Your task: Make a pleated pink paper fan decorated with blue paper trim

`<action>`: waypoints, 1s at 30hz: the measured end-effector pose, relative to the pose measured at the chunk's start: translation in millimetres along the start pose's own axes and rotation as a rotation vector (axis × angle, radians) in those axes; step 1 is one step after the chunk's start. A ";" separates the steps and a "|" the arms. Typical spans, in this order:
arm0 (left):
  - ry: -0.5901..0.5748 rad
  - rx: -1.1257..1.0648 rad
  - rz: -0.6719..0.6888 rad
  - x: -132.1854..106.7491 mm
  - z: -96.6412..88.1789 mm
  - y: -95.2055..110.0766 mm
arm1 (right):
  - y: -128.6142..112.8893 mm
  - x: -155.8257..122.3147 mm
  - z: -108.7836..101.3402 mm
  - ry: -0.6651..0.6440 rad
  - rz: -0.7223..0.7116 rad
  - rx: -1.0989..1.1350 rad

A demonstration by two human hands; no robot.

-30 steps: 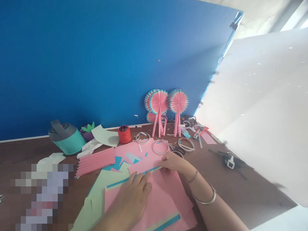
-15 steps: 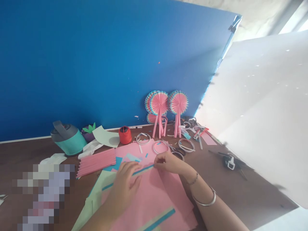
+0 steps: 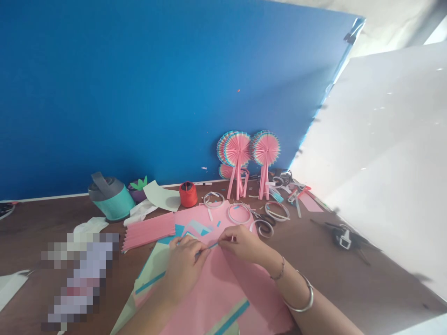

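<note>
A pink paper sheet (image 3: pixel 209 284) with blue and cream strips along its far and near edges lies in front of me. Both hands are at its far edge, where a short stretch of blue shows between them. My left hand (image 3: pixel 185 265) is closed, thumb and fingers pinching that edge. Close beside it, my right hand (image 3: pixel 242 244) also pinches the edge, fingertips together. More pink paper (image 3: pixel 253 279) and pale green sheets (image 3: pixel 153 260) lie underneath. Beyond the hands are light blue paper scraps (image 3: pixel 193 227) and a pleated pink paper (image 3: pixel 150 231).
Finished pink paper fans (image 3: pixel 239 150) lean on the blue wall panel (image 3: pixel 139 93). Tape rings (image 3: pixel 239 213), scissors (image 3: pixel 264 226), a red thread spool (image 3: pixel 188 194) and a teal-grey pot (image 3: pixel 111 200) stand behind. A black object with a white clip (image 3: pixel 345 238) is at right.
My left hand has moved right along the paper's far edge and now pinches it close to my right hand. My right hand has shifted slightly left. The view has turned a little left.
</note>
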State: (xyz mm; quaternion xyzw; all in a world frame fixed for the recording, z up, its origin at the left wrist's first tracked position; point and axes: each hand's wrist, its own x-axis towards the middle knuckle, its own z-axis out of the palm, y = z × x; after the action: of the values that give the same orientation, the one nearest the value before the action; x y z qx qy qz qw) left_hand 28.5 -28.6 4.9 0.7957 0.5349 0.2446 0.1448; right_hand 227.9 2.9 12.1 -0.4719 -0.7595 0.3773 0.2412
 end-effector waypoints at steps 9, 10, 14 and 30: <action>0.012 -0.004 -0.002 1.4 -0.7 1.5 | 1.0 2.0 12.9 0.046 0.090 0.074; 0.014 -0.012 -0.006 1.6 -1.3 1.2 | 3.1 3.6 13.5 0.070 0.105 0.083; 0.031 -0.098 -0.103 4.2 -4.9 -4.4 | 16.2 11.6 2.7 0.300 0.253 0.154; 0.394 -1.189 -0.565 23.6 -46.3 -15.1 | 3.5 10.5 -38.4 0.682 0.076 0.039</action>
State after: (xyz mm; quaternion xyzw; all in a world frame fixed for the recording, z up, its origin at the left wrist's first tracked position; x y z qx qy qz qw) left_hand -1.2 -2.5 41.9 0.3516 0.5130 0.5897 0.5152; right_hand 252.9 26.6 32.4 -0.5941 -0.6096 0.2211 0.4760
